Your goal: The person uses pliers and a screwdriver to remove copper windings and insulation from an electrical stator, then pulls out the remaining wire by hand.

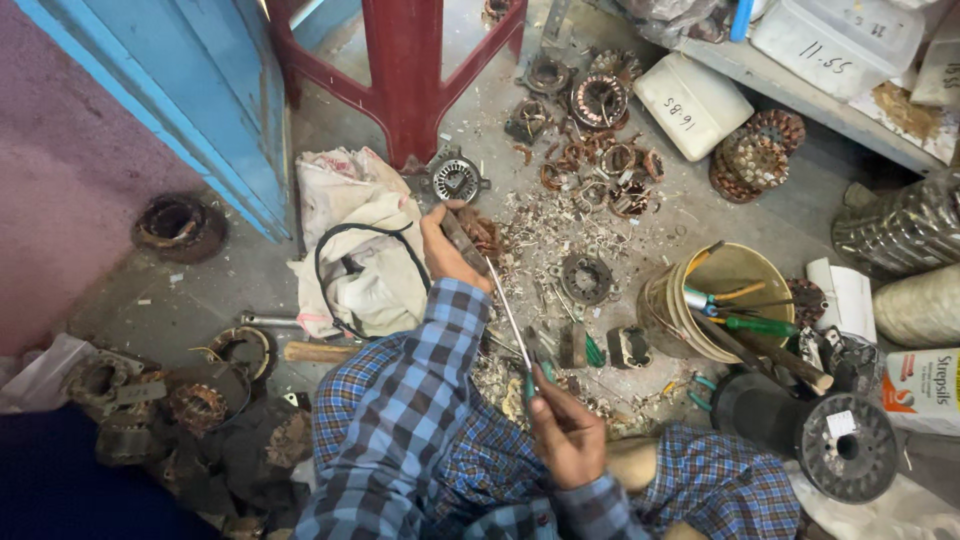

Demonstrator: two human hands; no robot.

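Down on the littered concrete floor, the left hand grips a copper-wound motor coil. The right hand clasps a long green-handled steel screwdriver, its tip reaching that coil beside a yellow plastic tool bucket.

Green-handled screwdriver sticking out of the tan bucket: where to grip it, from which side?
Take the green-handled screwdriver by its handle, coming from above and the right. It lies slanted across the round tan plastic bucket with the handle uppermost and exposed near the rim, its shaft running down among the other tools. A grip around the handle's middle looks safest; the orange-handled tool beside it crowds the left.
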